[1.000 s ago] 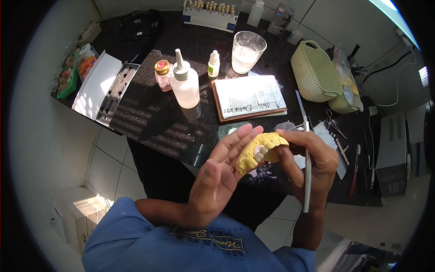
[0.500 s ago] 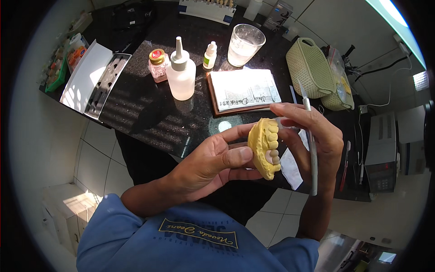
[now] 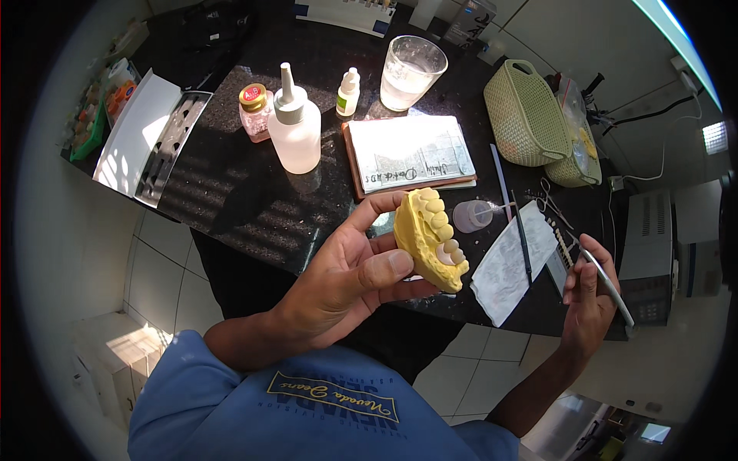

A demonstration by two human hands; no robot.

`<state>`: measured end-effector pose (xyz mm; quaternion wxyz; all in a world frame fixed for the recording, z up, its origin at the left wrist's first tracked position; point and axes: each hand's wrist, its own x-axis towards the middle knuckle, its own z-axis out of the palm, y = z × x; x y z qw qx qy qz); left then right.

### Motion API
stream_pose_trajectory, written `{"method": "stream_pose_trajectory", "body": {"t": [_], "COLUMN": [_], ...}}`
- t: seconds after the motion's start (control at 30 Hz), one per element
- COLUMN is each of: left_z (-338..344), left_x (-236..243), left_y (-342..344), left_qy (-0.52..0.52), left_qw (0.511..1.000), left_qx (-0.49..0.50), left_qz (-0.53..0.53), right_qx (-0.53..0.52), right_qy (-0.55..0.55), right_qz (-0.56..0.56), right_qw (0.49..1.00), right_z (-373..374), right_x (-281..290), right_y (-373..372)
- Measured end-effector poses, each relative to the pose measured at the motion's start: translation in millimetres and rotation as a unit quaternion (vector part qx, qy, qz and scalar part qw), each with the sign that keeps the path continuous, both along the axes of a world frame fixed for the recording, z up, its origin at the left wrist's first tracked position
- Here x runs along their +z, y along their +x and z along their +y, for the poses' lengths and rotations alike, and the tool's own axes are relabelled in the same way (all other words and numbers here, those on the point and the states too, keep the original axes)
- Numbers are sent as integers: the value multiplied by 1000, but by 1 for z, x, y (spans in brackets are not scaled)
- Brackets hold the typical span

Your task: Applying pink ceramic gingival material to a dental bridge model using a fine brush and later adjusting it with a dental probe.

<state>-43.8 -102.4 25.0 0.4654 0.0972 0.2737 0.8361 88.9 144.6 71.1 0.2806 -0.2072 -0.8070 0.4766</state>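
Presently: your left hand (image 3: 338, 280) grips the yellow dental cast (image 3: 424, 242) by its base, nearer you than the notebook (image 3: 411, 157).
Probably stiff, light, brittle at the teeth; base is the safer hold. Your right hand (image 3: 589, 305) pinches a silver tool (image 3: 610, 286), apart from the cast. Small cup (image 3: 467, 221), white tissue (image 3: 498, 288), dark tool (image 3: 522, 238) crowd the bench (image 3: 231, 192) rightward.

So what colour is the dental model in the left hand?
Mostly yellow; the dental model shows best in the head view.

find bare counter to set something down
Widest free patch: speckled countertop between the white case and squeeze bottle, below the jar. Smaller: between the tumbler and larger basket. It's crowded right of the yellow dental model: plastic cup, paper sheet, right hand.
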Motion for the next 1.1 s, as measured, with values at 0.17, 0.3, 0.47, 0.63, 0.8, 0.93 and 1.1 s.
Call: {"method": "stream_pose_trajectory", "body": {"t": [0.17,0.3,0.47,0.63,0.8,0.93,1.1], "left_z": [1,-1,-1,-4,-6,-5,-2], "left_x": [-2,-3,-4,-2,-2,-5,-6], "left_y": [3,4,6,6,6,6,8], "left_qy": [-2,-10,-16,-25,-34,-44,-40], "left_qw": [999,998,995,995,995,995,997], "left_qx": [33,44,75,75,72,62,33], "left_qz": [32,44,60,67,59,61,52], "right_qx": [79,85,40,15,-22,-79,120], "right_qy": [-35,-110,-43,132,261,187,-137], "right_qz": [-40,-132,-181,-271,-243,-115,30], "right_qw": [995,981,982,954,934,972,983], "right_z": [20,8,-8,-17,-21,-33,-76], "right_x": [-16,-15,-19,-26,-32,-26,-10], "right_y": [13,8,-7,-15,-19,-16,-28]}}
